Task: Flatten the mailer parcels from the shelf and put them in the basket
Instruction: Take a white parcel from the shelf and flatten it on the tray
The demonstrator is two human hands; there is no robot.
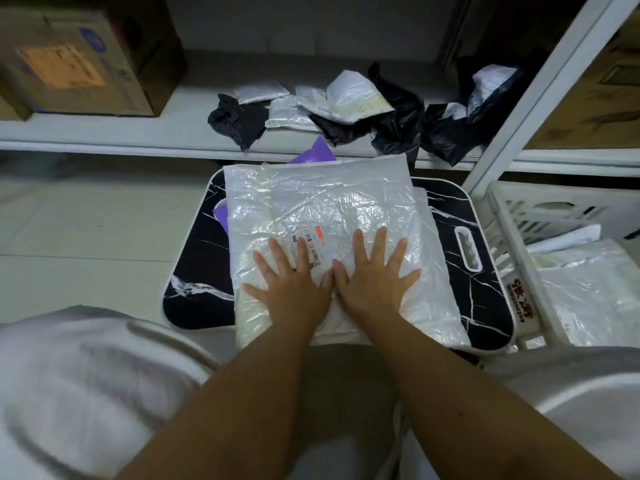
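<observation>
White metal shelving point(104, 140) across the far side, pale floor tiles below, a black marble-pattern board point(194, 265) in the middle as the work surface. On the board, a large white bubble mailer point(329, 206), crinkled, lying over a purple mailer point(221, 216) whose edges peek out at far and left. Left hand point(291, 285) and right hand point(372, 282) side by side on the near half of the white mailer, thumbs touching, fingers straight and spread, palms pressing down, nothing gripped. Flattening step apparently in hand, not finished: wrinkles plain across the far half.

To the right, a white slatted basket point(512, 216) already holding at least a couple of flat white mailers point(588, 292): some of the job done. Still on the shelf, a jumble of crumpled black mailers point(398, 123) and small white mailers point(287, 109), well apart from the basket: probably the larger share left. Far left on the shelf, a cardboard box point(79, 57).
</observation>
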